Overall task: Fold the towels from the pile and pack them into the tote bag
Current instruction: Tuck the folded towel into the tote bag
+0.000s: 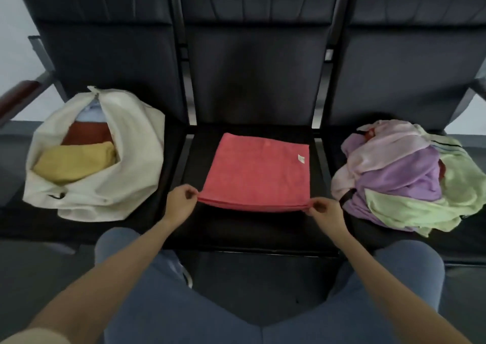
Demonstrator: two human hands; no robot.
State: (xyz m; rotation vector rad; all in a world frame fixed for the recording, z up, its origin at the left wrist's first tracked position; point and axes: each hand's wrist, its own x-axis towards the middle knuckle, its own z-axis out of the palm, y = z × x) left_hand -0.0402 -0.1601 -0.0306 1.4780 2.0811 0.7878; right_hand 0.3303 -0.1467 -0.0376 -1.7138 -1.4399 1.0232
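L hand (pixel 181 201) & R hand (pixel 324 213) fingers pinching pink towel (pixel 256 170) near corners; mid seat (pixel 236 228).

One pink towel (pixel 256 171) lies on the middle seat (pixel 252 228). One tote bag (pixel 136 143) holds three visible folded towels: yellow (pixel 73 163), rust (pixel 88 133) and pale blue (pixel 90 113). One pile (pixel 410 178) mixes purple, pale pink and green cloth; its count cannot be told. Three seats show. Two hands: left (pixel 181 203), right (pixel 327 216).
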